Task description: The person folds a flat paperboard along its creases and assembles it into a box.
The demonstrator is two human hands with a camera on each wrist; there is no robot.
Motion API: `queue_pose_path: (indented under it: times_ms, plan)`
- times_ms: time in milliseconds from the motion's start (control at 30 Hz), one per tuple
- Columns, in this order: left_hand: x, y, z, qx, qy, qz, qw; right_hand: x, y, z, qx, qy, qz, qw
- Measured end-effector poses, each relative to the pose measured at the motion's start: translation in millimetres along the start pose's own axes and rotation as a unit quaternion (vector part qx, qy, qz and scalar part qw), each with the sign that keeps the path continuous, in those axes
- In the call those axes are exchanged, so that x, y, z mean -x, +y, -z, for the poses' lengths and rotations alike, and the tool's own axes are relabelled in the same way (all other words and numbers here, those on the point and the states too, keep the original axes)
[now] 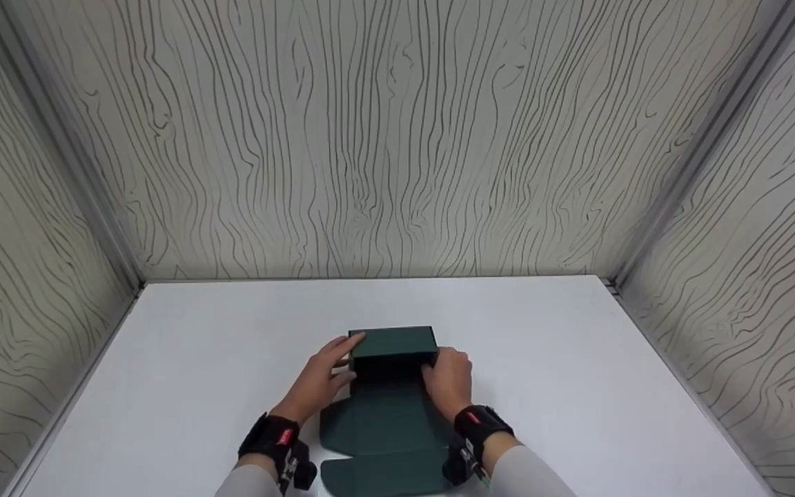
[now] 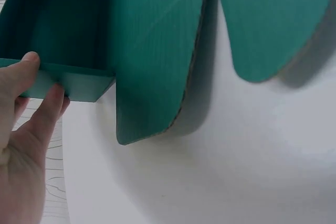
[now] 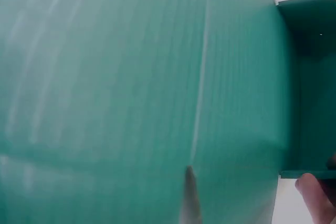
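Note:
A dark green cardboard box [image 1: 394,342] stands on the white table with its hollow side facing me. Its unfolded lid [image 1: 389,424] stretches toward me along the tabletop, with rounded side flaps [image 2: 152,98] spread out. At the box's left wall is my left hand [image 1: 318,376]; in the left wrist view the thumb lies over the wall's edge and fingers press the outer face, pinching it. My right hand [image 1: 450,383] grips the right wall, with its thumb toward the inside. Most of the right hand's fingers are hidden in the right wrist view.
The white table [image 1: 218,345] extends around the box on both sides. Wood-grain patterned panels [image 1: 370,138] enclose the back and sides, with grey metal posts [image 1: 701,152] at the corners. Black straps with small cameras sit on both wrists.

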State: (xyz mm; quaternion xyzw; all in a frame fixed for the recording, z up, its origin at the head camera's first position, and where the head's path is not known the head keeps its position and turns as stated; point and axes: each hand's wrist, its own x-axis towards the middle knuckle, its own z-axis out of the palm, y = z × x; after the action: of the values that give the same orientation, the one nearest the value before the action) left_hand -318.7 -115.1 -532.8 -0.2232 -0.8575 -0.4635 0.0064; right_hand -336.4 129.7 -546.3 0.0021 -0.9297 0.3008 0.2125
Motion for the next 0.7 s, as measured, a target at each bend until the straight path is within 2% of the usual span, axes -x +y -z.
queue_pose_path:
  times_ms: [200, 533, 700]
  plan:
    - [0.0, 0.3, 2.2, 0.004, -0.004, -0.003, 1.0000, -1.5, -0.4, -3.5, 0.003, 0.007, -0.004, 1.0000]
    - [1.3, -1.3, 0.3, -0.005, -0.002, -0.005, 1.0000, 1.4, 6.0, -6.5, -0.018, -0.018, -0.023, 0.9994]
    - [0.9, -1.1, 0.1, -0.004, -0.004, -0.001, 1.0000, 3.0, 7.8, -10.7, -0.023, -0.002, -0.023, 0.9995]
